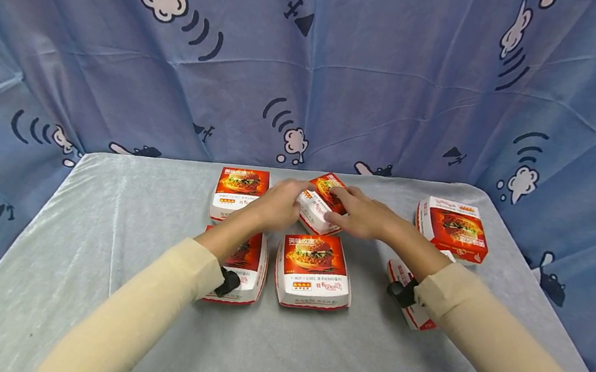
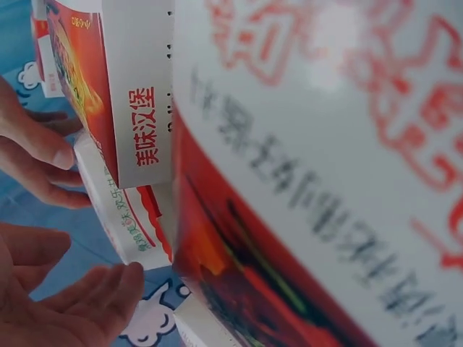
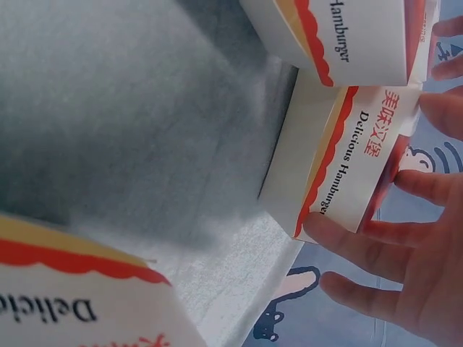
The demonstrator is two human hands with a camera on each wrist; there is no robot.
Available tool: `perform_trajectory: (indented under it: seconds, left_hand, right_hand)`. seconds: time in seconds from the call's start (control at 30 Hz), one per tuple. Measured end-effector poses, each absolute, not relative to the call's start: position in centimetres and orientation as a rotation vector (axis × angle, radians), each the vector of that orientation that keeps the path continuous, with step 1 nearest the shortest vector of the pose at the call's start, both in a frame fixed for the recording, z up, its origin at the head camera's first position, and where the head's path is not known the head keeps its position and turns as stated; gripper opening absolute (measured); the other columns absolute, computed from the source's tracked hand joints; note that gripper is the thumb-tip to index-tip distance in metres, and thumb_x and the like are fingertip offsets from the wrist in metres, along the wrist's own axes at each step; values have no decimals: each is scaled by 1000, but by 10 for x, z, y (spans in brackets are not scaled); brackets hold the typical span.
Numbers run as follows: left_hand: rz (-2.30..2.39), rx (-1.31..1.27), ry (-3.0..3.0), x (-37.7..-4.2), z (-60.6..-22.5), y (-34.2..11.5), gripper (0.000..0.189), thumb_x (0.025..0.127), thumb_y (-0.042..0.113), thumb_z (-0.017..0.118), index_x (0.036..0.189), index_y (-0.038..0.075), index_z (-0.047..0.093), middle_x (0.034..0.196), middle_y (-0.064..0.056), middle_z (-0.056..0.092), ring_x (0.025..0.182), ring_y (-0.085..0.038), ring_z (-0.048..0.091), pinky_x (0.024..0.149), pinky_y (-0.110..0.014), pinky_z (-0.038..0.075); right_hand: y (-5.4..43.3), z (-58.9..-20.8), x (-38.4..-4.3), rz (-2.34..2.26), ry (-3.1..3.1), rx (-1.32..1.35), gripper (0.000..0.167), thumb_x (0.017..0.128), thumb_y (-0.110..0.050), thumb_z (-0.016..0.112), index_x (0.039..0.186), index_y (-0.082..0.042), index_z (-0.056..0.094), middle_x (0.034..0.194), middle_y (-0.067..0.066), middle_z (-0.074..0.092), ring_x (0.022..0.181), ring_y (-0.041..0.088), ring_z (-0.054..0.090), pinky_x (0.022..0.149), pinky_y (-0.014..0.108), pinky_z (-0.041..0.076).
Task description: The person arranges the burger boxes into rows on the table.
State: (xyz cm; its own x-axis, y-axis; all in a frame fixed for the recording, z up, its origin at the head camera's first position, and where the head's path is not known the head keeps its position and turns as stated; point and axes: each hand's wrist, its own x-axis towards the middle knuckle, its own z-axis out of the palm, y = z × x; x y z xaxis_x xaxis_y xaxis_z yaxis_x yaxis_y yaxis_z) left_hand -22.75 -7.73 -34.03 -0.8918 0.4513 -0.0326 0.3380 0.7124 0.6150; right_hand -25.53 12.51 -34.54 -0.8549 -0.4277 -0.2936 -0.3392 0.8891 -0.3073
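A hamburger box (image 1: 319,214), white and red with a burger picture, sits turned at an angle at the table's far edge. My left hand (image 1: 284,203) is at its left side; in the left wrist view this hand (image 2: 79,303) has loosely extended fingers just by the box's lower edge. On the right, my right hand (image 1: 364,213) reaches over the box's corner. The right wrist view shows that hand (image 3: 412,253) with spread fingers touching the printed side and top edge of the box (image 3: 354,152). Directly in front lies another hamburger box (image 1: 315,270), squared to the table.
Left of these, one hamburger box (image 1: 240,194) stands at the back and another (image 1: 253,268) in front, partly behind my left wrist. At right, a tilted box (image 1: 422,315) lies under my right forearm, with one more box (image 1: 456,229) behind it. A patterned blue curtain (image 1: 344,91) hangs behind the grey-covered table (image 1: 276,353).
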Motion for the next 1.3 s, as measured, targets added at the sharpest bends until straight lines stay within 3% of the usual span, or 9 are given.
perform_trajectory:
  seconds: [0.57,0.83,1.13,1.3]
  left_hand:
    - [825,618,2684,-226,-342,-77,50,92,-6,47,141,2,53,140,-18,54,134,-28,46,111,-38,36]
    - [811,610,2685,-225,-344,-77,46,94,-4,48,139,2,55,137,-17,56,126,-27,50,106,-38,40]
    - [822,597,2687,-223,-344,-77,46,95,-3,47,139,4,54,137,-17,55,126,-25,50,101,-37,41]
    - [845,600,2687,-223,-345,-77,45,95,-2,48,140,3,54,137,-17,55,129,-26,49,105,-37,40]
  right_hand:
    - [127,-345,-255,-381,2668,-601,68,99,-31,52,158,-13,24,158,29,17,134,51,39,102,67,37]
    - [128,-345,-254,-426,2690,-497,79,99,-40,54,159,-8,14,156,36,14,135,57,33,103,69,34]
    - [131,-348,-256,-488,2758,-523,77,98,-36,57,156,-3,19,146,33,39,130,46,45,101,63,40]
    - [133,-349,-258,-507,2738,-534,78,98,-33,59,156,1,19,147,31,40,133,43,43,104,61,39]
